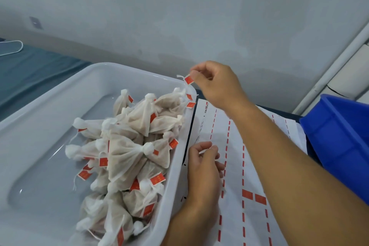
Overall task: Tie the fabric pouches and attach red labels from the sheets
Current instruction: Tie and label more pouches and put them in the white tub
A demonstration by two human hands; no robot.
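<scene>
Head view: right hand [216, 84] is reaching over the far corner of the white tray [48, 106], thumb and forefinger pinching a red label [189, 79] with a short white string [180, 76] trailing off it, just above the tray rim. Left hand [203, 170] is resting on the label sheet [235, 166] beside the tray, fingers curled in; cannot tell whether they are pinching anything. Tied fabric pouches [127, 156], most showing red tags, are lying heaped in the tray's right half. Sheet is mostly peeled, red strips remaining, two whole red labels [254, 197] sitting near the left wrist. Blue bin [339, 136] is sitting at right, touching the sheet's edge.
</scene>
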